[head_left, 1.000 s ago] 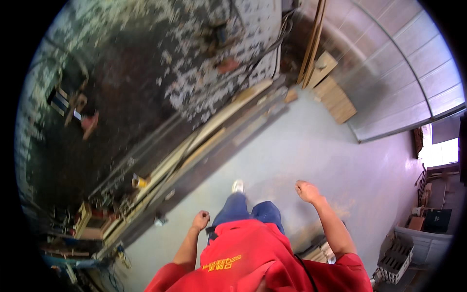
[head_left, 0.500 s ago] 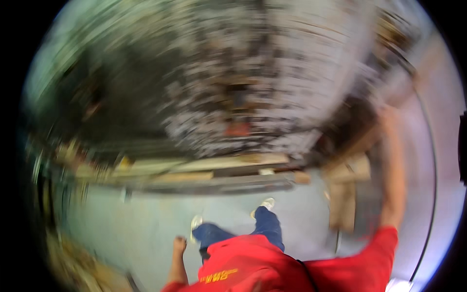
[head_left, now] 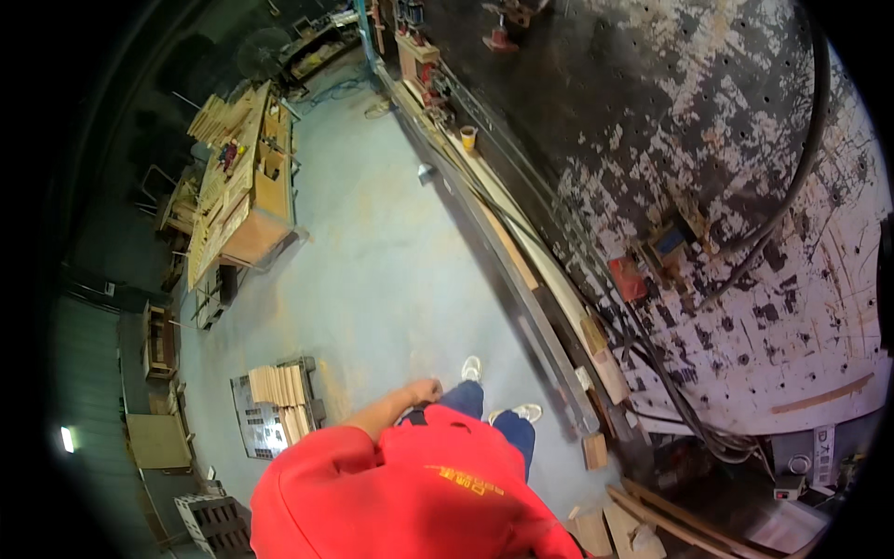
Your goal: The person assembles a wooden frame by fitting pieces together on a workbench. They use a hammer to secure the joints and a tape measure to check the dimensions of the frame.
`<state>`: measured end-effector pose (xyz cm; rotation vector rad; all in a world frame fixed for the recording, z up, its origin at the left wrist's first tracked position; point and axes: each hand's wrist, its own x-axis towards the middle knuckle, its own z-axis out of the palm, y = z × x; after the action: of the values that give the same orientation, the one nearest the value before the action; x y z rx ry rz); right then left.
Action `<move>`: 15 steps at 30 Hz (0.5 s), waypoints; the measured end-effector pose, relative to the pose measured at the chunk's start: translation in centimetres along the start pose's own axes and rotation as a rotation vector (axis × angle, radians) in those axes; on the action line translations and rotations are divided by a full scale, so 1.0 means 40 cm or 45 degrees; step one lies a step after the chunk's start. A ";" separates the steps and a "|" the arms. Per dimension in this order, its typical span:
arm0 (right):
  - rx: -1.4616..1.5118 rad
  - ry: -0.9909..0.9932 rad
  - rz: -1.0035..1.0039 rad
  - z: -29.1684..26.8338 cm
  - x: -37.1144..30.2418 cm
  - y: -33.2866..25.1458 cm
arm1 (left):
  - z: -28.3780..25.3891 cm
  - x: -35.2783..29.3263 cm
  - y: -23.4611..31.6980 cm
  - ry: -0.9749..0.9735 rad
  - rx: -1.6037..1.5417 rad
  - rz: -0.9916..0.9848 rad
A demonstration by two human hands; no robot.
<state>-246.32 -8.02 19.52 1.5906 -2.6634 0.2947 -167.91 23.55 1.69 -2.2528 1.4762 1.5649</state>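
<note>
- Head view: the person's bare left hand (head_left: 425, 390) hangs low beside the blue trousers (head_left: 463, 399), below the hem of the red long-bodied shirt (head_left: 400, 484); contact with the cloth cannot be told.
- Its fingers look curled inward, but it is too small to tell whether they are closed or grip anything.
- The right hand lies outside the frame, so its grip cannot be told.
- Left of the left hand, apart from it, a stack of pale wooden strips (head_left: 277, 385) rests on a dark slotted pallet (head_left: 254, 430) on the grey floor (head_left: 363, 252).
- Right of the white shoes (head_left: 471, 369) runs a long grey metal rail (head_left: 548, 359), with a long cream wooden board (head_left: 535, 252) alongside.
</note>
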 end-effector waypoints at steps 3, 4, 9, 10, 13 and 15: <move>0.072 -0.030 -0.021 0.026 -0.041 -0.042 | 0.040 -0.006 0.057 -0.018 -0.203 -0.059; 0.093 -0.044 -0.032 0.035 -0.056 -0.064 | 0.046 -0.016 0.055 0.002 -0.196 -0.065; 0.191 -0.119 -0.091 0.073 -0.133 -0.149 | 0.054 -0.052 0.033 0.103 -0.224 -0.120; 0.209 -0.133 -0.100 0.079 -0.152 -0.162 | 0.050 -0.053 0.027 0.117 -0.230 -0.137; 0.256 -0.180 -0.134 0.104 -0.199 -0.212 | 0.051 -0.069 0.002 0.170 -0.249 -0.178; 0.282 -0.211 -0.156 0.114 -0.227 -0.236 | 0.064 -0.078 -0.023 0.218 -0.253 -0.181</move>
<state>-233.37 -5.26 15.37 1.9120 -2.7181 0.4894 -169.25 27.40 2.32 -2.5964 1.2078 1.5756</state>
